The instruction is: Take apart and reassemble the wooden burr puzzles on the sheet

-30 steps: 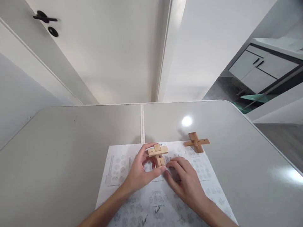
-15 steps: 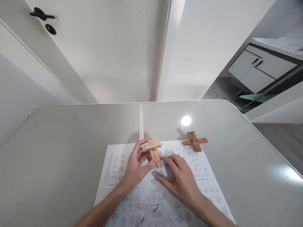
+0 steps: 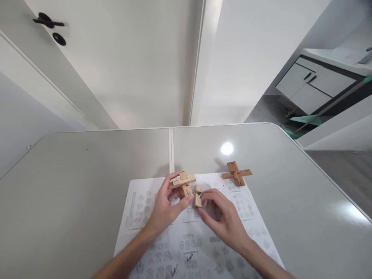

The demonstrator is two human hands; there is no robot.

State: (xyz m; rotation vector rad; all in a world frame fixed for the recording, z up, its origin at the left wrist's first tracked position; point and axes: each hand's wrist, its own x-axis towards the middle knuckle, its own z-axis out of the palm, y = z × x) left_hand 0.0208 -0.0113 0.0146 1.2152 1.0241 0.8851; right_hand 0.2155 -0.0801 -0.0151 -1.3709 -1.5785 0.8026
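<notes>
My left hand (image 3: pixel 167 203) pinches a light wooden burr puzzle (image 3: pixel 184 179) made of notched, interlocking bars, with a numeral on one bar. Its fingers go behind the bars and the thumb presses the lower end. Just to the right, my right hand (image 3: pixel 219 213) grips a separate light wooden puzzle piece (image 3: pixel 197 199) with a notch in its middle. Thumb and fingertips close on its lower part, and a small gap shows between it and the puzzle. Both hands are above the printed sheet.
A darker brown wooden cross (image 3: pixel 237 174) of interlocked bars lies at the sheet's far right corner. The printed sheet (image 3: pixel 180 228) shows rows of small diagrams. It lies on a grey table (image 3: pixel 72 193) with a seam (image 3: pixel 171 149); a door (image 3: pixel 130 58) stands behind.
The notched piece has come away from the puzzle and is now in my right hand, which has closed on it. My left hand still holds the rest in nearly the same place.
</notes>
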